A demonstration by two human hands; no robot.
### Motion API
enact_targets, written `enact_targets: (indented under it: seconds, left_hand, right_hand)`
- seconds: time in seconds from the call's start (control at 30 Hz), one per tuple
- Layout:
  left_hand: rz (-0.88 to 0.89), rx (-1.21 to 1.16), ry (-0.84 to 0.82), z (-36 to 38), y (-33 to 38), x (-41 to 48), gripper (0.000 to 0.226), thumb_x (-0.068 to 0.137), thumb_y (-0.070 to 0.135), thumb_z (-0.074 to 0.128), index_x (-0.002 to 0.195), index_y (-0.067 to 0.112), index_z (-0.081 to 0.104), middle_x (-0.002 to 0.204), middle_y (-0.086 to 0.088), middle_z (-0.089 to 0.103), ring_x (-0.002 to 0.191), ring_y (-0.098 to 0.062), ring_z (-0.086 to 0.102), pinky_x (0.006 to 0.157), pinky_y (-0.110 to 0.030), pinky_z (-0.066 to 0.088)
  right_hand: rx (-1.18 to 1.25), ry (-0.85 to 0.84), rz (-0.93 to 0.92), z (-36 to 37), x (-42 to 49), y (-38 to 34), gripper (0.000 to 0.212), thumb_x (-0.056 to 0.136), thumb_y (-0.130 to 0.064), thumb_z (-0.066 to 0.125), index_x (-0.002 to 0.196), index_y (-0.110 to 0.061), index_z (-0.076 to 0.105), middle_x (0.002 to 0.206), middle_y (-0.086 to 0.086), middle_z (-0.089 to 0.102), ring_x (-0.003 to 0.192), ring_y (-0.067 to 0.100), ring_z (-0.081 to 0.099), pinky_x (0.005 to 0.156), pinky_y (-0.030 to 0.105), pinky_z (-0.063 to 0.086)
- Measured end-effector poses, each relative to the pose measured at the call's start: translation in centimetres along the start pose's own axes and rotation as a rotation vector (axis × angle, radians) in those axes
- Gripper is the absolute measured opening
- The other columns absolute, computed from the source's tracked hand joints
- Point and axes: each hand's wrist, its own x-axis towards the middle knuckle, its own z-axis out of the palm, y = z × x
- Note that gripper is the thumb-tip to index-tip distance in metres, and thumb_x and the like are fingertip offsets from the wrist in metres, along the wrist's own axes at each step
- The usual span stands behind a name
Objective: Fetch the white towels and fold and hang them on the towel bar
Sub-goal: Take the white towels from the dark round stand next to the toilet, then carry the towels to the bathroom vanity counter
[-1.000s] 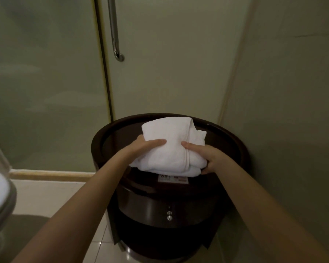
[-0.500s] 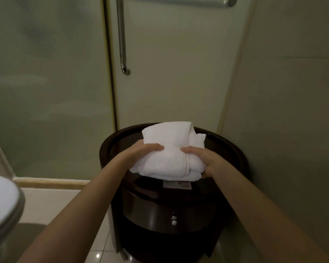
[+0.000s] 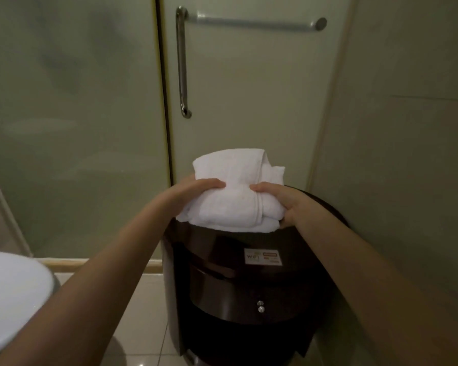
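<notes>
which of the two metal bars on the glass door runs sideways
The towel bar high on the door runs sideways and ends in a round cap; the other, the door handle, stands upright near the door's left edge.

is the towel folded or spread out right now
Folded: the towel is a thick bundle with stacked layers showing at its near edge, gripped at each side by the left hand and right hand.

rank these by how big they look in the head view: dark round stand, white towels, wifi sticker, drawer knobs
1. dark round stand
2. white towels
3. wifi sticker
4. drawer knobs
</notes>
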Motion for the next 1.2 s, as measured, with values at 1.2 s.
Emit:
enact_targets:
  seconds: [1.2]
  left_hand:
    - [-0.004, -0.055, -0.055, -25.2, 52.1, -15.2, 0.067, 0.064, 0.052, 0.077, 0.115, 0.013, 0.059, 0.102, -0.007, 0.066, 0.095, -0.025, 0.064, 0.087, -0.037, 0.051]
  right_hand:
    - [-0.145, 0.101, 0.011, 5.7, -30.1, -52.3, 0.089, 0.048, -0.045, 0.089, 0.126, -0.019, 0.055, 0.121, 0.009, 0.061, 0.106, 0.03, 0.059, 0.086, 0.043, 0.052]
